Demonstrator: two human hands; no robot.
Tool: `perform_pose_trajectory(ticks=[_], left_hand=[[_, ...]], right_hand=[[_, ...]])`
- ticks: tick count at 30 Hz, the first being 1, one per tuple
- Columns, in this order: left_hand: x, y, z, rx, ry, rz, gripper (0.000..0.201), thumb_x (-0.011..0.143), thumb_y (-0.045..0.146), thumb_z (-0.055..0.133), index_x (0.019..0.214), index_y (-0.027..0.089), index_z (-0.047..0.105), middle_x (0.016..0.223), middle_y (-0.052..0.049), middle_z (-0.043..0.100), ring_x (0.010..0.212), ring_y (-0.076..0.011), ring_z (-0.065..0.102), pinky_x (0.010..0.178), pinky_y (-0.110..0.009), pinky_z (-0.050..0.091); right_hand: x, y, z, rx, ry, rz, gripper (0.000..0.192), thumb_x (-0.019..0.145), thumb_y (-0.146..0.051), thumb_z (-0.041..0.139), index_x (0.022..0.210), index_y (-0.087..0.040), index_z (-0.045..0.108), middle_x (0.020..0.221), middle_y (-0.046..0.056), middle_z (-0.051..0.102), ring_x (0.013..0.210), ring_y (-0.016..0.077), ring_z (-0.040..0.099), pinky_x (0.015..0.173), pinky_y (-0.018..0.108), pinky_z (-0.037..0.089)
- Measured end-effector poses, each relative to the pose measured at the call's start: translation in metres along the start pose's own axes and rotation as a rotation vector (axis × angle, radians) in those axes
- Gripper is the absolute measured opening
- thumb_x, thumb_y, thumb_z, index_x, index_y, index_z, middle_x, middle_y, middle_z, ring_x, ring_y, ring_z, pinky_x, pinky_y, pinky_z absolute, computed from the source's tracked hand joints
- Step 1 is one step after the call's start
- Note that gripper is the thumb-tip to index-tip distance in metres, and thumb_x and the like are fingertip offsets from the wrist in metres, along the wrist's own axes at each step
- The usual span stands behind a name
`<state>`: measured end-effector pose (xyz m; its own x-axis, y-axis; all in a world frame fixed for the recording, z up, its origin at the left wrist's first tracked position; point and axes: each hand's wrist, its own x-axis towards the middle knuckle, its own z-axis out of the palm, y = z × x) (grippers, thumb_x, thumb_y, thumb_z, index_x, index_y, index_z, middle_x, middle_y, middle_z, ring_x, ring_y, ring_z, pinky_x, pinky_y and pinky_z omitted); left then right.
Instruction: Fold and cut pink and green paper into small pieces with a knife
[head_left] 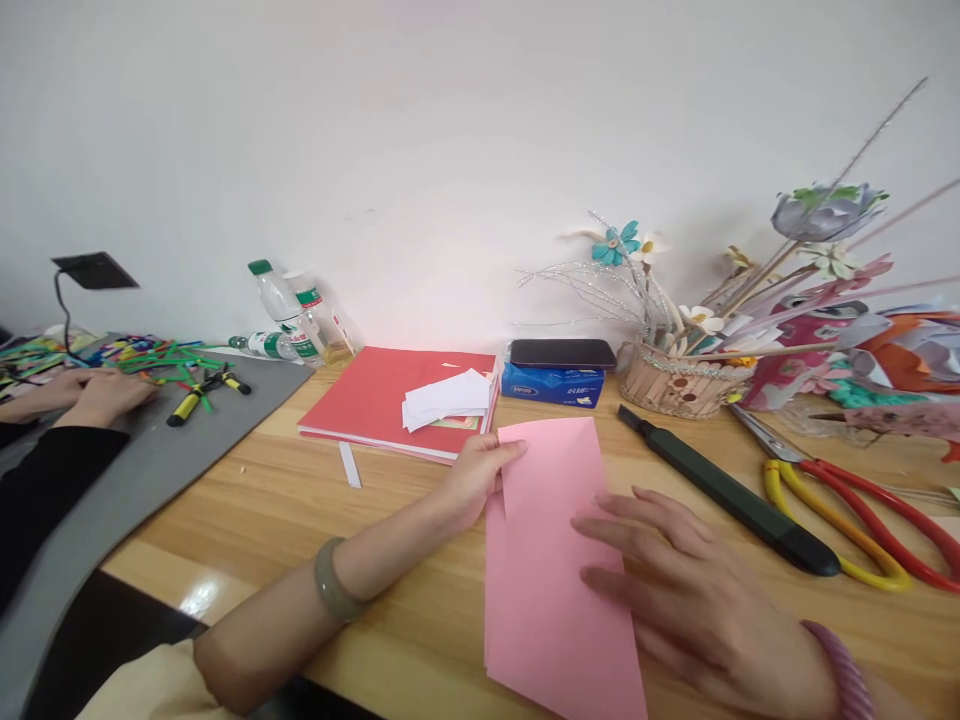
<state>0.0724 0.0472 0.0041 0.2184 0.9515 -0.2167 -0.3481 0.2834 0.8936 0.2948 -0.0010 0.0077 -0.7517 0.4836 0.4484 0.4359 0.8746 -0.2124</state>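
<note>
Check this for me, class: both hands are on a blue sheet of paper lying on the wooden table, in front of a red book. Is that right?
Not quite: the head view shows the sheet of paper is pink, not blue. The rest stands: left hand and right hand are on it, on the wooden table, in front of the red book.

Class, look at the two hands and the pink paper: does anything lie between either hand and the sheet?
Nothing visible does. The left hand pinches the pink paper at its upper left edge, and the right hand lies flat on its right side. The black knife and scissors lie off to the right, apart from the sheet.
</note>
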Motion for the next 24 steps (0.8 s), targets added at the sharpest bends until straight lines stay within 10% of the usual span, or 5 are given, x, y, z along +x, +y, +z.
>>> perform_pose_trajectory(ticks=[3, 8, 14, 18, 24], left_hand=[[-0.003, 0.000, 0.001, -0.062, 0.013, 0.001, 0.026, 0.065, 0.034, 0.076, 0.069, 0.012, 0.064, 0.067, -0.003, 0.064, 0.060, -0.0127, 0.058, 0.060, -0.024, 0.044], [-0.009, 0.000, 0.005, -0.151, -0.006, -0.037, 0.028, 0.067, 0.036, 0.074, 0.079, 0.012, 0.067, 0.076, -0.005, 0.067, 0.069, -0.0161, 0.062, 0.064, -0.025, 0.046], [-0.017, -0.001, 0.014, -0.247, -0.140, -0.086, 0.044, 0.073, 0.049, 0.067, 0.097, 0.012, 0.068, 0.100, -0.010, 0.068, 0.097, -0.0241, 0.060, 0.082, -0.031, 0.045], [-0.021, -0.005, 0.016, -0.147, -0.120, -0.055, 0.037, 0.062, 0.040, 0.080, 0.085, 0.012, 0.069, 0.082, -0.006, 0.069, 0.074, -0.0173, 0.062, 0.068, -0.025, 0.046], [-0.024, -0.008, 0.019, -0.115, -0.057, -0.073, 0.036, 0.060, 0.038, 0.081, 0.081, 0.011, 0.069, 0.073, -0.004, 0.066, 0.061, -0.0115, 0.057, 0.056, -0.021, 0.041]], right_hand=[[0.001, -0.007, 0.004, 0.202, -0.019, 0.162, 0.018, 0.083, -0.029, 0.051, 0.091, -0.025, 0.067, 0.091, 0.004, 0.069, 0.087, 0.0192, 0.061, 0.081, 0.034, 0.045], [0.012, -0.004, 0.008, 0.381, 0.082, 0.740, 0.038, 0.086, -0.048, 0.043, 0.059, -0.022, 0.053, 0.056, -0.001, 0.053, 0.054, 0.0139, 0.049, 0.049, 0.025, 0.038], [0.018, 0.000, 0.005, 0.448, 0.122, 0.870, 0.040, 0.082, -0.054, 0.045, 0.059, -0.022, 0.050, 0.053, -0.003, 0.044, 0.052, 0.0128, 0.041, 0.048, 0.025, 0.033], [0.016, 0.001, 0.008, 0.495, 0.162, 0.905, 0.040, 0.079, -0.054, 0.051, 0.055, -0.022, 0.046, 0.053, -0.003, 0.045, 0.053, 0.0127, 0.041, 0.049, 0.026, 0.033], [0.019, 0.007, 0.006, 0.665, 0.268, 0.959, 0.043, 0.074, -0.057, 0.055, 0.098, -0.020, 0.056, 0.093, 0.005, 0.063, 0.075, 0.0177, 0.058, 0.062, 0.028, 0.047]])
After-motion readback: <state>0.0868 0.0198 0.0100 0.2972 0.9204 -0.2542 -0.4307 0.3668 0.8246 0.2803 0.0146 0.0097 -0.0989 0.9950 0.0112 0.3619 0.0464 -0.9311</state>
